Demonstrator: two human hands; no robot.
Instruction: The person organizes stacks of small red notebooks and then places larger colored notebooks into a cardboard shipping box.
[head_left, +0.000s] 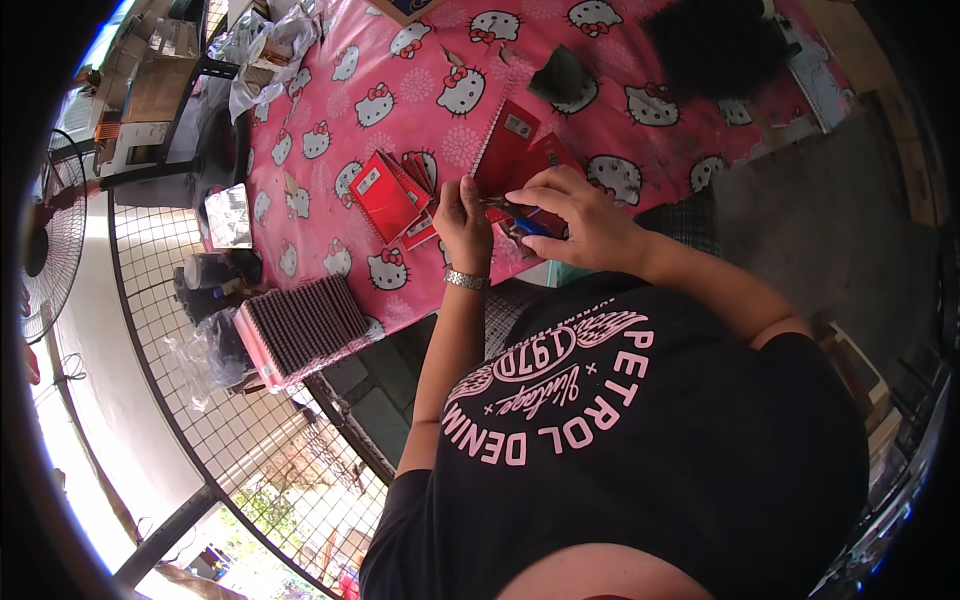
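Note:
My right hand (585,215) is closed around pliers with a blue handle (530,228). The tool's jaws point left, toward my left hand (462,222), which is closed at the near end of a red spiral notebook (507,145). Whether those fingers grip the notebook or its wire is hidden. A second red cover (550,155) shows just right of that notebook, partly behind my right hand. To the left of my left hand lies a loose pile of red spiral notebooks (385,195), fanned over one another.
A pink patterned cloth (400,130) covers the table. A stack of spiral-bound notebooks (305,320) stands at its near left corner. A dark cup-like object (562,75) lies beyond the notebooks. A dark bristly heap (715,45) sits far right. A fan (50,235) stands at the left.

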